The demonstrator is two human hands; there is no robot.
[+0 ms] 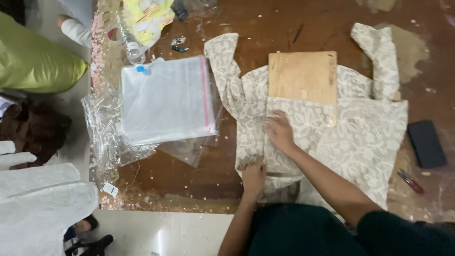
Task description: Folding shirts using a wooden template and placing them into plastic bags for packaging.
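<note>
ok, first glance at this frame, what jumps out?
A cream lace-patterned garment spread across the brown worktable, folded around a plywood board at centre. Both hands press on its left fold: the right hand flat on the cloth, the left hand at the lower edge. To the left lies a stack of clear plastic bags.

A single head-worn camera is looking almost straight down from above the bench point(189, 180), close enough that the wearer's forearms are entering from the lower edge; floor is showing at left.
</note>
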